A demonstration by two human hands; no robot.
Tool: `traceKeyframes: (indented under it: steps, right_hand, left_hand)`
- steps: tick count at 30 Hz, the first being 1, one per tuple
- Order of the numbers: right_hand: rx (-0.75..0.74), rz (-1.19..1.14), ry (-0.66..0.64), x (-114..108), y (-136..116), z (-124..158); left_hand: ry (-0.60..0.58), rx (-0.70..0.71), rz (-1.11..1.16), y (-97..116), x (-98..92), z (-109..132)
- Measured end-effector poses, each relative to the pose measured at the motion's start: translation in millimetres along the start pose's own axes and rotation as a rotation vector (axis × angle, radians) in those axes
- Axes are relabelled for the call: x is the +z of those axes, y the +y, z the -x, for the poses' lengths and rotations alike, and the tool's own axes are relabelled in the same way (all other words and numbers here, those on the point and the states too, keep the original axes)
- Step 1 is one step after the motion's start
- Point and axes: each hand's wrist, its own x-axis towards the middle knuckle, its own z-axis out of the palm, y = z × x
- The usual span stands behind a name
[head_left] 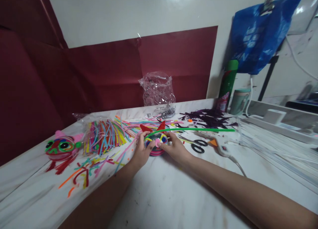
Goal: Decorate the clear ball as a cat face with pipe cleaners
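Between my two hands, a round animal face made of pipe cleaners (159, 153) rests on the table, with red pointed ears, blue and yellow eyes and a pink nose. My left hand (142, 150) is closed on its left side, the thumb near the nose. From close to those left fingers, a long green pipe cleaner (198, 130) arches across the top of the face and reaches far to the right. My right hand (177, 148) grips the right side, its thumb also by the nose. Fingers hide parts of the face.
A finished-looking face (62, 147) sits left, beside bagged pipe cleaners (104, 136) and scattered cut pieces (96, 166). Right of my hands lie black-handled scissors (198, 145) and a glue gun (222, 150). Purple strands (208, 118) and a clear plastic bag (159, 93) are behind.
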Motion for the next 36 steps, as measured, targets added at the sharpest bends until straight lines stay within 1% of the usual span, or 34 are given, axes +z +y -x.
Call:
traceKeyframes:
  steps: [3,5,8,12,17,19,22,26,31,34,36]
  right_hand:
    - [0.024,-0.007,-0.006,0,0,-1]
    - [0.03,-0.008,-0.001,-1,-1,-1]
    - [0.046,-0.004,-0.007,-2,-5,1]
    - [0.029,0.008,-0.043,-2,-9,4]
    - [0.008,-0.03,0.002,-1,-2,3]
    - [0.007,-0.044,-0.01,-2,0,1]
    - [0.038,-0.049,-0.04,-4,-2,-1]
    - [0.096,-0.023,-0.029,-5,-7,-1]
    - [-0.01,-0.015,-0.025,-1,-5,1]
    - [-0.075,-0.041,-0.077,0,-2,2]
    - [-0.08,-0.049,-0.1,-1,-1,2]
  left_hand:
    - [-0.051,0.007,0.001,0,-2.9,1]
    - [-0.058,0.023,-0.002,0,-4.4,2]
    - [-0.052,0.031,-0.007,2,-4.6,3]
    - [-0.031,0.044,-0.015,6,-2.1,3]
    - [-0.051,0.036,-0.046,6,-1.0,-1]
    - [-0.034,0.04,-0.062,4,-1.8,-3]
    - [0.003,0.034,-0.034,2,-2.8,-5]
    - [0.013,0.02,0.017,4,-1.9,-5]
    - [0.04,0.031,-0.049,11,1.2,-4]
    - [0.052,0.046,-0.078,13,2.6,-3]
    - [0.042,0.05,-0.075,12,2.9,-2]
